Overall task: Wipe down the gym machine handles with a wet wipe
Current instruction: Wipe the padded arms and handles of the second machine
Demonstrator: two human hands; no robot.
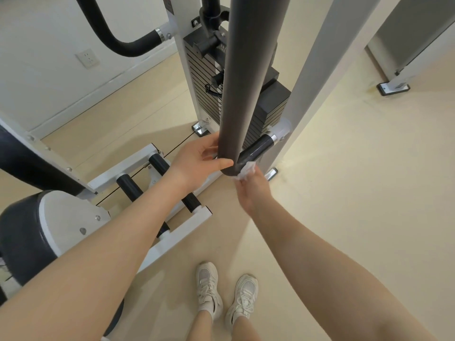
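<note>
A thick dark foam-covered handle (246,82) of the gym machine runs from the top of the view down to its bend at mid-frame. My left hand (199,166) holds its lower end, thumb across the front and fingers behind. My right hand (253,190) pinches a crumpled white wet wipe (246,169) and presses it against the right side of the bend. From there the handle turns off to the right as a shiny black section (256,150), ending in a chrome collar on the white frame.
A black weight stack (204,77) stands behind the handle between white frame posts (317,70). Another curved black handle (118,43) is at upper left. A white footrest with black rollers (157,183) and a padded seat part (37,242) lie left. My white sneakers (226,294) stand on beige floor.
</note>
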